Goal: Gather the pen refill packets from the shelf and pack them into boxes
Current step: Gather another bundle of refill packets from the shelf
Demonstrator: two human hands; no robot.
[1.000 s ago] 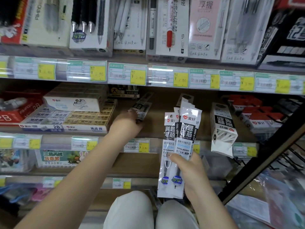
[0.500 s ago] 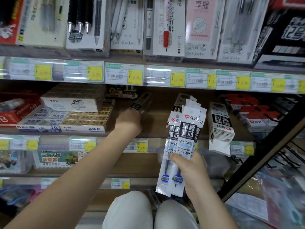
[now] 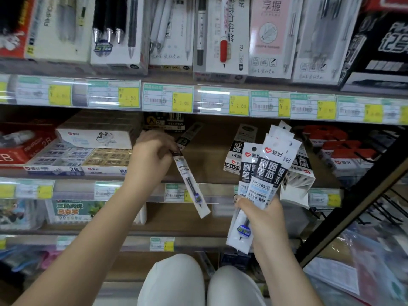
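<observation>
Two hands gathering refill packets at a stationery shelf.

Mid-frame, the left hand point(image 3: 154, 155) has its fingers pinched on one long refill packet point(image 3: 191, 184), which slants down to the right in front of the wooden shelf point(image 3: 207, 151). Lower right of centre, the right hand point(image 3: 262, 219) has its fingers wrapped round a fanned bunch of packets point(image 3: 268, 173), held upright. Just behind the bunch, a white refill box point(image 3: 302, 171) stands on the shelf. Eraser boxes point(image 3: 103, 160) sit at mid-left.
</observation>
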